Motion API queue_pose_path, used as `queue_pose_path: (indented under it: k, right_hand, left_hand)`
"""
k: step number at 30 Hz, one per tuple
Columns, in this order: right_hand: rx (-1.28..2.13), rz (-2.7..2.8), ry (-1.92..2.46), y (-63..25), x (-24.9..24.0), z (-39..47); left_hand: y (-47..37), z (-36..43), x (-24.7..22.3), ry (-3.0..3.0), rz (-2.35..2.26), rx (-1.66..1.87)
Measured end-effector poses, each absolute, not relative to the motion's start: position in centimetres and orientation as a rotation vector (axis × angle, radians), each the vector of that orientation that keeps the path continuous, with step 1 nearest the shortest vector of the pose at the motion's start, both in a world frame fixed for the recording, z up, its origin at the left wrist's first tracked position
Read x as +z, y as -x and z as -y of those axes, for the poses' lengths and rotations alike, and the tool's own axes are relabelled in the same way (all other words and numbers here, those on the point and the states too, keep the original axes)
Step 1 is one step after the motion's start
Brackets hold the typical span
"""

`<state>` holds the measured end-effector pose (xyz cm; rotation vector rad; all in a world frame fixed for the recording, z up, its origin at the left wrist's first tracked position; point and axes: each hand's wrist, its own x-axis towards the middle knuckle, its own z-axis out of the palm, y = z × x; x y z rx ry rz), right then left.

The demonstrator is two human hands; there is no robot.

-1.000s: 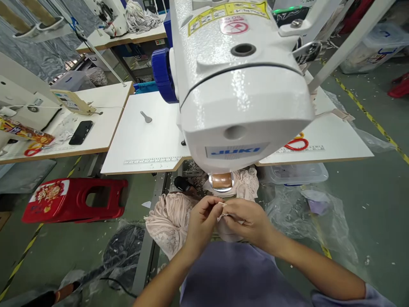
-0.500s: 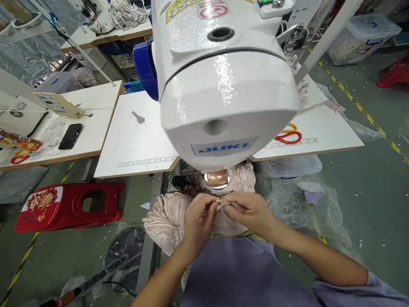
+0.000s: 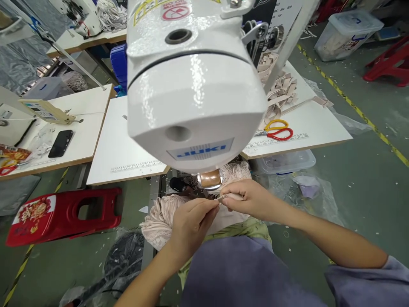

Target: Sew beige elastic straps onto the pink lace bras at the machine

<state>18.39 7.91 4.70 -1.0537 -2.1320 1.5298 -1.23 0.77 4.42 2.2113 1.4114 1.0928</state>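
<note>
Both hands are busy with the same bit of fabric here. The left hand (image 3: pixel 193 221) has its thumb and fingers pinched together on the edge of a pale pink cloth (image 3: pixel 225 221), and the right hand (image 3: pixel 247 198) is pinching it too, fingers curled round, with a fold of it showing under the thumb side. The fingertips are nearly meeting, so I can't really tell how the edge is folded in there. The rest of the cloth hangs down below the hands, over some green patterned fabric (image 3: pixel 252 228) at the lap.

Right past the hands there's a shiny metal piece with a brown middle (image 3: pixel 210 179), sitting just under the front end of a big white sewing machine (image 3: pixel 198 98). A bunched-up heap of pinkish lacy fabric (image 3: pixel 159 221) is right beside the left hand, and there's another lacy bunch (image 3: pixel 238 170) behind the metal piece.

On the white tabletop (image 3: pixel 322 125) to the right you've got scissors (image 3: pixel 279 130) with one yellow and one red handle loop, near a tangle of beige straps (image 3: pixel 283 91). Over on the left, a black phone (image 3: pixel 60 143) lies on the neighbouring table (image 3: pixel 84 123), with a red stool (image 3: pixel 64 213) on the floor below.
</note>
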Motion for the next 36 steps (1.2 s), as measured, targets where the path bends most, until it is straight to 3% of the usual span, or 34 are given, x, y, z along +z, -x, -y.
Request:
queue_pose_path:
  k: [4,11,18,25,28,31,36]
  right_hand:
    - [1.707,2.077,1.044,-18.6,5.1,-8.2]
    - [1.575,2.223,0.942,-18.7,5.4,-8.2]
    - [1.577,2.186,0.979,-18.7,5.1,-7.6]
    - [0.887,2.23,0.926,-18.0,4.4,-7.4]
    - [0.897,2.299,0.981,-17.1,5.1,-9.4]
    - [1.05,2.369,1.074,-16.1,6.4,-11.5]
    - [0.916,2.49,1.11,-15.5,7.4,-12.1]
  left_hand:
    - [1.2,-0.8,4.4,-2.193,-1.431,1.045]
    - [1.3,-1.3,4.7,-2.172,-1.476,0.932]
    - [1.5,-2.0,5.1,-2.127,-1.435,0.567]
    - [-0.1,-1.7,4.8,-1.978,-1.541,0.867]
    - [0.2,-2.2,4.4,-1.867,-1.645,0.929]
    - [1.8,-2.9,3.3,-2.213,-1.752,0.992]
    - [4.2,-3.7,1.7,-2.911,-1.413,0.972]
